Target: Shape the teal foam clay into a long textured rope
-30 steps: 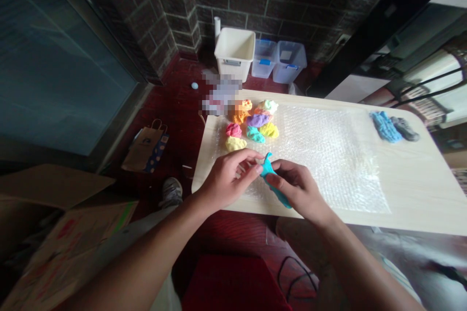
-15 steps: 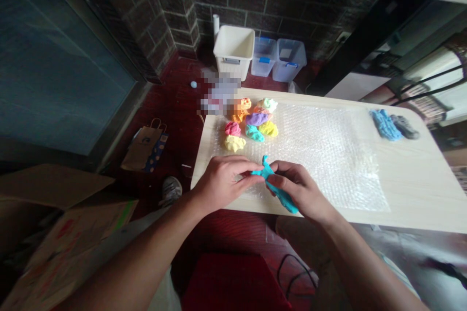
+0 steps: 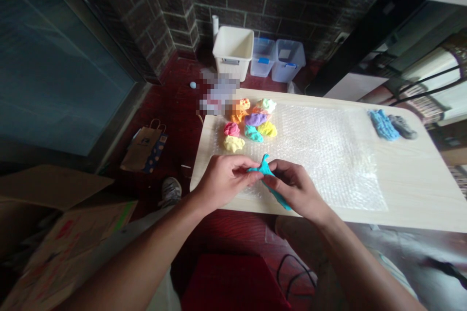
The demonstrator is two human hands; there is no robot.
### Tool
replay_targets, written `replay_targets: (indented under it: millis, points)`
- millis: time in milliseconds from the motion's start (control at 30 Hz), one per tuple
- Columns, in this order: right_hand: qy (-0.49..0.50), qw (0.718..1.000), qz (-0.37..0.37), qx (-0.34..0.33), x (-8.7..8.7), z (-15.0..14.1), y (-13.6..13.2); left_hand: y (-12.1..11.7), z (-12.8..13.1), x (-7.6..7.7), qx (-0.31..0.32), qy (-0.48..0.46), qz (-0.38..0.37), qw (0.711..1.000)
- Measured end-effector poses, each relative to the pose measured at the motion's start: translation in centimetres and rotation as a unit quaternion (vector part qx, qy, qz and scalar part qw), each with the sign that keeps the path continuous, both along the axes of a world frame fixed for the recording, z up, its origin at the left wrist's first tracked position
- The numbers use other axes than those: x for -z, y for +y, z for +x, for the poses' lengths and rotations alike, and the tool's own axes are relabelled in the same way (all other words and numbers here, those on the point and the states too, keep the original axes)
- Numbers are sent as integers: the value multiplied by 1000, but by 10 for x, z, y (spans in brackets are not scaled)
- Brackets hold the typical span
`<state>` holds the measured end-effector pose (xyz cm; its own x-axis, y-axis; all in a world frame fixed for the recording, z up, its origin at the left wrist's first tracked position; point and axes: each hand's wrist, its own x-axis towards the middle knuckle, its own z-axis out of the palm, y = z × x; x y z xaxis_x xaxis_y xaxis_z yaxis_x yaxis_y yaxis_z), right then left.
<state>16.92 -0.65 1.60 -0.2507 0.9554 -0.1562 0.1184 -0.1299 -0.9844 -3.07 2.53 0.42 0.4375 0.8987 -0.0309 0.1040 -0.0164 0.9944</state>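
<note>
At left, the left hand (image 3: 228,180) pinches, between thumb and fingers, a side part of a long, soft, turquoise piece like clay (image 3: 265,168). Beyond it lies a group of soft, crumpled lumps in many colours (image 3: 256,119). The turquoise piece is above the near edge of the pale wooden table (image 3: 412,184). The right hand (image 3: 297,187) grips its lower part. Further right are clear bubble wrap (image 3: 328,155), then one blue, rough bundle (image 3: 383,125) beside one grey bundle (image 3: 402,127).

Your left hand (image 3: 226,180), right hand (image 3: 297,187) and forearms (image 3: 164,245) are bare. You wear pale trousers (image 3: 146,226) and a grey sneaker (image 3: 171,189) with whitish markings.
</note>
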Motion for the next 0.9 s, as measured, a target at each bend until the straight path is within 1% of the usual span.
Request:
replay_targets:
  millis: [67, 167, 233, 333, 467, 533, 633, 767, 900]
  points:
    - [-4, 1000, 0, 0, 0, 0, 0, -1, 0, -3, -4, 17, 24, 1000]
    - [-1, 1000, -11, 5, -1, 0, 0, -3, -1, -6, -11, 43, 87, 995]
    - [6, 1000, -27, 8, -2, -1, -1, -3, -2, -7, -13, 42, 102, 994]
    - [9, 999, -38, 14, -4, -1, 0, -3, -1, -4, -2, 3, 54, 999]
    - [4, 1000, 3, 15, -3, -2, 0, -2, 1, 0, 21, -43, -34, 998]
    - [-2, 1000, 14, 3, -2, -2, -1, -2, 1, 0, 31, -42, -54, 997]
    - [-17, 1000, 14, -12, 1, -1, -3, -2, 2, -1, 29, -43, -65, 997]
    - [-54, 998, 20, -16, 3, 2, -4, 1, 3, 0, 26, -72, -106, 991]
    - [-127, 989, 73, -11, 1, 3, -5, 4, 2, 2, 41, -115, -179, 976]
